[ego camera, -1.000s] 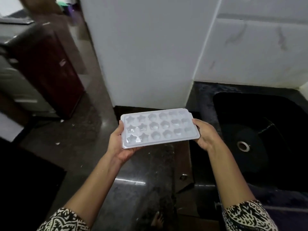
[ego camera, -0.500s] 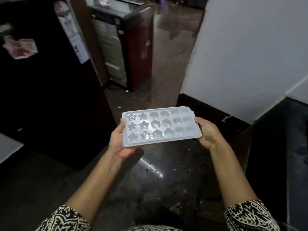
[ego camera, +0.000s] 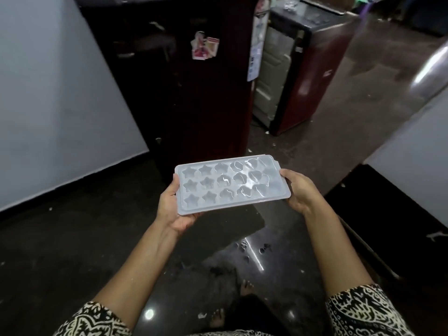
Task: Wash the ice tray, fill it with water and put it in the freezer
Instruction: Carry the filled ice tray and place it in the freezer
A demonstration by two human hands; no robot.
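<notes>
Ice tray (ego camera: 231,184) was held in mid-air before body, above dark floor (ego camera: 72,251), near dark fridge (ego camera: 201,98) with magnets on door. Tray sat close to level. Glints in cells suggested water inside.

Judged light, thin, fairly stiff plastic, probably wet and slippery, quick to spill if tipped. Best hold: both short ends, thumbs on rim, fingers beneath.

Left hand (ego camera: 171,209) gripped left end, thumb along rim, palm under. Right hand (ego camera: 299,190) gripped right end, fingers curled under edge. Both forearms reached forward.
</notes>
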